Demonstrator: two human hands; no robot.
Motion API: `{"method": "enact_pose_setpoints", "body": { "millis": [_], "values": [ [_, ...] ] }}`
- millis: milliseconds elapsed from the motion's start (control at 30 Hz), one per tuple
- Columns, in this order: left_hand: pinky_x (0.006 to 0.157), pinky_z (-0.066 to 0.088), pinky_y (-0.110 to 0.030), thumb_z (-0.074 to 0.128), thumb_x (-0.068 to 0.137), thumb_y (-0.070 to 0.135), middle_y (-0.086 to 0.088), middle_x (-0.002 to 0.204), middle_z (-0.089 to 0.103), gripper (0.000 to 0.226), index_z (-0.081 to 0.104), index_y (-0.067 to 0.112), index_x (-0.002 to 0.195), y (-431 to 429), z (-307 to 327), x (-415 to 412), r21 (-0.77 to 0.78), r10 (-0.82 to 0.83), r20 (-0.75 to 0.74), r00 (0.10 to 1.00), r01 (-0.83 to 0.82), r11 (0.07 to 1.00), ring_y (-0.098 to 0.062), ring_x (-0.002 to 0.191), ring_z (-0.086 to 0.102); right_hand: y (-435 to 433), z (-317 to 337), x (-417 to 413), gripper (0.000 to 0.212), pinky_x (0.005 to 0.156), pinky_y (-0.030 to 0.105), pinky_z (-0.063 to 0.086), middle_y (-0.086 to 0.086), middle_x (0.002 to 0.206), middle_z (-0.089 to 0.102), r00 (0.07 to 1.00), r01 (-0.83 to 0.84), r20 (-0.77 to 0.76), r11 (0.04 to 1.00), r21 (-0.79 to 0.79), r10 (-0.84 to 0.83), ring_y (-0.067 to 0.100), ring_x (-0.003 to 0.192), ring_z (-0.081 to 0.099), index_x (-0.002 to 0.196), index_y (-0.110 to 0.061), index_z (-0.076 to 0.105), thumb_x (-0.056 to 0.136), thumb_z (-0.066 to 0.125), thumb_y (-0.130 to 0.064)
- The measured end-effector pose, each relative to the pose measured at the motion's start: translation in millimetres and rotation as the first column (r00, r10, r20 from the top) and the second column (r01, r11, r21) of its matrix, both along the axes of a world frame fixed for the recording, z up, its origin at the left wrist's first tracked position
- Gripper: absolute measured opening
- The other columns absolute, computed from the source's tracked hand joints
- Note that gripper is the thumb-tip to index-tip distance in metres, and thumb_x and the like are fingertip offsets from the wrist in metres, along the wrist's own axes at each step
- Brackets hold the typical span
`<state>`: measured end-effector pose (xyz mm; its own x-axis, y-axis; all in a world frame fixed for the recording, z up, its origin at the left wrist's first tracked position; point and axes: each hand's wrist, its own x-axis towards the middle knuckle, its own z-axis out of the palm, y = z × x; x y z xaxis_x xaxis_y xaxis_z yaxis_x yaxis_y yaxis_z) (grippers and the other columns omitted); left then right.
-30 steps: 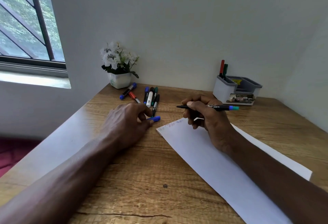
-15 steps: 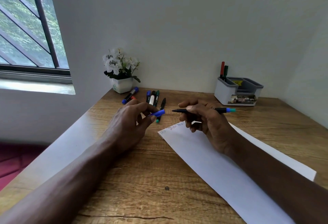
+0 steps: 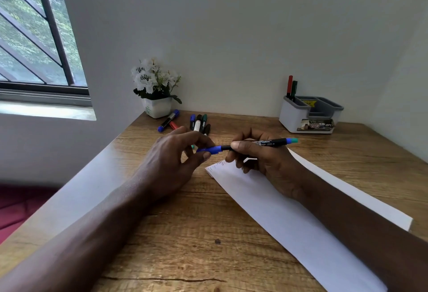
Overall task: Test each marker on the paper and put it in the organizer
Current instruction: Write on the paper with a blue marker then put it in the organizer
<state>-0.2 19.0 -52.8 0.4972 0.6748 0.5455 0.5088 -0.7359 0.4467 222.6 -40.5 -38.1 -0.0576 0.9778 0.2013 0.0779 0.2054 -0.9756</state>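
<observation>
My left grip (image 3: pixel 171 162) has brought the blue cap (image 3: pixel 209 149) onto the marker (image 3: pixel 266 142), pinching it. My right grip (image 3: pixel 261 159) holds the barrel above the paper (image 3: pixel 289 222). Tested, I judge; organizer (image 3: pixel 301 118) next.

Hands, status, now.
Left hand: pinching the blue cap at the marker's tip.
Right hand: gripping the marker.

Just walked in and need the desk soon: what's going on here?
A person's right hand holds a black marker above the paper, while the left hand pinches a blue cap at its tip. A red marker and a green marker stand in the organizer; loose markers lie by the flower pot.
</observation>
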Motion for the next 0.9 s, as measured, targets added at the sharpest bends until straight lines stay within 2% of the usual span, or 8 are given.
{"method": "enact_pose_setpoints", "body": {
  "millis": [133,267,433,567,667,767,900],
  "values": [
    [0.064,0.044,-0.014,0.072,0.092,0.031,0.02,0.098,0.068,0.018,0.072,0.033,0.11,-5,2,4,0.049,-0.059,0.032,0.998,0.058,0.997,-0.002,0.091,0.063,-2,-1,-3,0.018,0.06,0.027,0.053,0.011,0.08,0.076,0.999,0.006,0.034,1.0,0.029,-0.007,0.018,0.065,0.063,0.092,-0.005,0.064,0.086,0.074,-0.02],
    [0.069,0.045,-0.01,0.074,0.091,0.029,0.017,0.092,0.071,0.017,0.074,0.03,0.108,-7,1,5,0.065,-0.088,0.043,0.995,0.085,0.994,-0.003,0.086,0.065,-2,-1,-5,0.021,0.055,0.026,0.049,0.007,0.072,0.073,0.994,0.054,0.086,0.996,0.067,-0.06,0.015,0.058,0.06,0.084,-0.011,0.068,0.082,0.075,-0.03],
    [0.066,0.045,-0.012,0.074,0.091,0.029,0.017,0.089,0.07,0.015,0.074,0.029,0.106,-7,1,4,0.075,-0.063,0.113,0.992,0.055,0.996,-0.007,0.085,0.065,-2,4,-5,0.023,0.057,0.027,0.051,0.015,0.081,0.076,0.994,0.041,-0.1,0.999,-0.006,-0.041,0.02,0.065,0.062,0.088,-0.013,0.077,0.085,0.066,-0.033],
    [0.063,0.047,-0.016,0.074,0.092,0.026,0.016,0.091,0.07,0.013,0.073,0.025,0.105,-9,2,5,0.097,-0.056,0.154,0.986,0.041,0.994,-0.007,0.079,0.065,-2,4,-11,0.013,0.052,0.027,0.05,0.014,0.072,0.073,0.986,0.097,-0.146,0.992,0.081,-0.084,0.021,0.056,0.059,0.083,-0.012,0.069,0.095,0.065,-0.017],
    [0.064,0.044,-0.014,0.075,0.091,0.021,0.017,0.092,0.068,0.014,0.074,0.022,0.104,-10,1,6,0.099,-0.046,0.197,0.979,0.027,0.995,-0.002,0.077,0.061,-2,3,-14,0.011,0.047,0.026,0.048,0.009,0.064,0.069,0.975,0.112,-0.205,0.989,0.095,-0.091,0.02,0.052,0.055,0.08,-0.011,0.071,0.086,0.068,-0.02],
    [0.066,0.048,-0.018,0.075,0.091,0.02,0.014,0.095,0.069,0.015,0.074,0.02,0.106,-11,0,6,0.103,-0.049,0.198,0.979,0.029,0.994,-0.006,0.08,0.063,-1,2,-14,0.013,0.047,0.025,0.048,0.008,0.062,0.067,0.971,0.1,-0.226,0.992,0.081,-0.08,0.02,0.052,0.055,0.081,-0.01,0.072,0.083,0.069,-0.022],
    [0.069,0.049,-0.019,0.075,0.091,0.02,0.013,0.097,0.069,0.016,0.075,0.018,0.107,-12,1,9,0.104,-0.05,0.2,0.979,0.03,0.994,-0.008,0.084,0.065,0,0,-13,0.014,0.048,0.025,0.048,0.008,0.062,0.068,0.968,0.088,-0.243,0.993,0.078,-0.067,0.019,0.052,0.056,0.072,-0.017,0.076,0.083,0.069,-0.023]
  ]
}}
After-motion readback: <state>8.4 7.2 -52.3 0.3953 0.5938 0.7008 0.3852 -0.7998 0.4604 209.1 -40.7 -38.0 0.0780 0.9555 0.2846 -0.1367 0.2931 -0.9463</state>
